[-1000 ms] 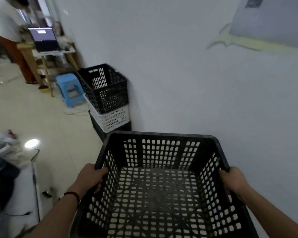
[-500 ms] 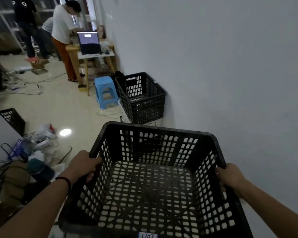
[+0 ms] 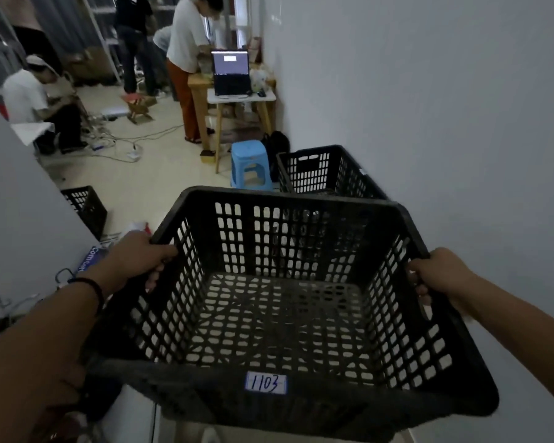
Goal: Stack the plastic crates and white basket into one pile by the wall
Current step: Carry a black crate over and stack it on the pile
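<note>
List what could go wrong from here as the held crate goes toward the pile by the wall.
1. The held crate hides most of the pile crate, so lining it up may be partly blind and it could seat crooked.
2. The left hand and right hand grip only the side rims; a tilt could slip it.
3. The blue stool stands beside the pile and could get bumped.

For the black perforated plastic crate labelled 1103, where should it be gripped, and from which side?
Grip the black perforated plastic crate at the rims of its two opposite side walls, coming from outside left and right. The left hand and right hand hold it so now, fingers hooked over the rim, keeping the wide open-topped crate roughly level.
</note>
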